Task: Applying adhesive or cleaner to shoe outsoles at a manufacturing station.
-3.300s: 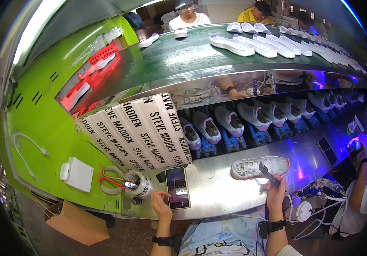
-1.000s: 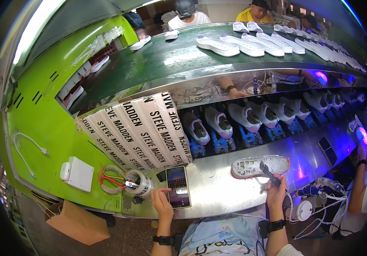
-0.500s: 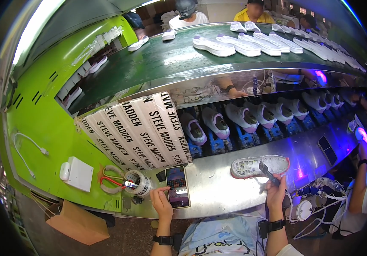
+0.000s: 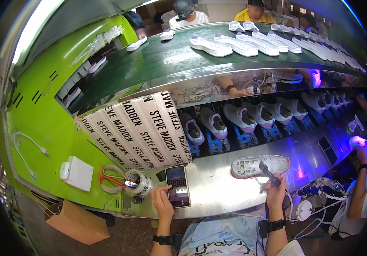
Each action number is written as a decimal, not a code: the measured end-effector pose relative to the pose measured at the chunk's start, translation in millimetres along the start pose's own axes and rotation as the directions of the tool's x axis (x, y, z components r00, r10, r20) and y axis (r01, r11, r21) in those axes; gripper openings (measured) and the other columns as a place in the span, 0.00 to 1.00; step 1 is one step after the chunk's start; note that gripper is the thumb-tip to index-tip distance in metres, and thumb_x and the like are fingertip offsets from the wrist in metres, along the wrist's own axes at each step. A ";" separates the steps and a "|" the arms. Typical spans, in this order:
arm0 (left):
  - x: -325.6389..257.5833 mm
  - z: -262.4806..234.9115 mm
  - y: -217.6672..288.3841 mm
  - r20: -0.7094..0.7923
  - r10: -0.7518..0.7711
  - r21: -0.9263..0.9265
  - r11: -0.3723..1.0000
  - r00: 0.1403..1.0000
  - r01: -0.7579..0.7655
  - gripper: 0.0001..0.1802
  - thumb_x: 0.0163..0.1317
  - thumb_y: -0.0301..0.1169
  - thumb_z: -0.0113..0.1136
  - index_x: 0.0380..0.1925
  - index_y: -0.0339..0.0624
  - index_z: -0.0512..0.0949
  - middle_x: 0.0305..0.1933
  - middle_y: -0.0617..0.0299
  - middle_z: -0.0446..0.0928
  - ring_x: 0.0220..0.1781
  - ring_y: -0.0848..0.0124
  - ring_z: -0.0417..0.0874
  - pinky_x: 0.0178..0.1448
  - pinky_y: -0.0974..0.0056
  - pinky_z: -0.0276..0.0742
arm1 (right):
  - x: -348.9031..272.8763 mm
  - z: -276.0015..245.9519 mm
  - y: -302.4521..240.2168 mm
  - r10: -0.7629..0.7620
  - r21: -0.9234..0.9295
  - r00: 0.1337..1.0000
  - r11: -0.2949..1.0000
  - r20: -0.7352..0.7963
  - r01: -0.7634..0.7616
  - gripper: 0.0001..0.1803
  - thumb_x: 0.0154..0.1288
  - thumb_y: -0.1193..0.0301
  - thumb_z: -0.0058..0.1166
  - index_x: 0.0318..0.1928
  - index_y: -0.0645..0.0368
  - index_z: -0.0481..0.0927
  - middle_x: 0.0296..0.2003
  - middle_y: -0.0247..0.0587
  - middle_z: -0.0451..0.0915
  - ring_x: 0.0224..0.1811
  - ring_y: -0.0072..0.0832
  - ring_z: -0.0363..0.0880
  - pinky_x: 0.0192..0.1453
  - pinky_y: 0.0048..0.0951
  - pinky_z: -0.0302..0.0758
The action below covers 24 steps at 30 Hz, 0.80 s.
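Observation:
My left hand rests at the left edge of a smartphone with a lit screen, its fingers stretched and one fingertip at the glass. The phone lies on the metal bench. My right hand is closed round the dark handle of what looks like a brush. The tool's tip reaches over a white shoe sole with a reddish edge and a gridded inside. That sole lies on the bench, beyond my right hand. Whether the tip touches it, I cannot tell.
A printed cardboard sheet leans behind the phone. Left of it are a tape roll, red-handled scissors and a white box. White shoes line the lower conveyor; soles ride the green belt. A co-worker's hand is at right.
The soles on the green belt and the shoes on the lower line have shifted slightly left. The co-worker's lit hand at right has moved left and down. My hands stay nearly still.

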<state>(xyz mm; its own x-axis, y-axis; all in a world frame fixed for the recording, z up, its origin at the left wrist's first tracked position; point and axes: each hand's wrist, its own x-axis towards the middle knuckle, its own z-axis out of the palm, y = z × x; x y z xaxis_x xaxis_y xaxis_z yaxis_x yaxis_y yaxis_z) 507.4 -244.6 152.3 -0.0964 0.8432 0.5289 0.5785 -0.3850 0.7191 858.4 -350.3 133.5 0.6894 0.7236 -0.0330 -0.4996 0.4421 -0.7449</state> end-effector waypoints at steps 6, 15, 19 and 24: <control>-0.4 -0.4 -1.8 0.009 0.004 -0.023 1.000 1.000 -0.004 0.16 0.66 0.29 0.38 0.30 0.35 0.77 0.33 0.56 0.77 0.39 0.61 0.71 0.47 0.60 0.66 | -0.3 -0.1 1.0 -0.020 -0.003 1.000 1.000 0.016 0.020 0.24 0.72 0.55 0.34 0.42 0.65 0.74 0.23 0.41 0.75 0.21 0.25 0.70 0.29 0.26 0.70; -1.2 1.8 -4.3 0.024 -0.026 -0.127 0.992 0.999 0.029 0.16 0.68 0.32 0.35 0.38 0.32 0.72 0.38 0.53 0.76 0.42 0.62 0.71 0.52 0.61 0.65 | -4.7 22.1 -7.8 -0.042 0.005 0.998 0.999 -0.042 0.042 0.27 0.71 0.64 0.36 0.65 0.64 0.56 0.24 0.38 0.74 0.23 0.22 0.72 0.28 0.23 0.71; -0.8 1.1 -3.0 0.061 0.025 -0.080 0.997 0.998 -0.020 0.16 0.69 0.35 0.35 0.41 0.33 0.70 0.40 0.52 0.75 0.44 0.61 0.71 0.55 0.62 0.64 | -6.7 17.0 -8.3 -0.052 -0.022 0.999 0.998 0.015 0.052 0.30 0.68 0.66 0.40 0.67 0.62 0.54 0.35 0.29 0.66 0.26 0.22 0.66 0.30 0.23 0.65; -1.2 0.9 -1.4 0.070 0.018 -0.073 0.997 0.997 -0.013 0.16 0.69 0.34 0.35 0.40 0.33 0.69 0.43 0.53 0.76 0.44 0.61 0.70 0.55 0.61 0.62 | -5.0 7.6 -2.4 -0.038 -0.033 0.999 0.999 -0.012 0.038 0.27 0.71 0.59 0.38 0.63 0.64 0.62 0.29 0.35 0.72 0.24 0.21 0.67 0.29 0.23 0.66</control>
<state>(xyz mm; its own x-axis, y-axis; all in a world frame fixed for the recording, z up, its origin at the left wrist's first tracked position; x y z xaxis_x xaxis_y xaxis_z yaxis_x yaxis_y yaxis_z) 507.4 -244.7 150.3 -0.0293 0.8601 0.5094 0.5194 -0.4223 0.7429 852.2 -350.9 140.6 0.7143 0.6998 -0.0128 -0.4557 0.4511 -0.7674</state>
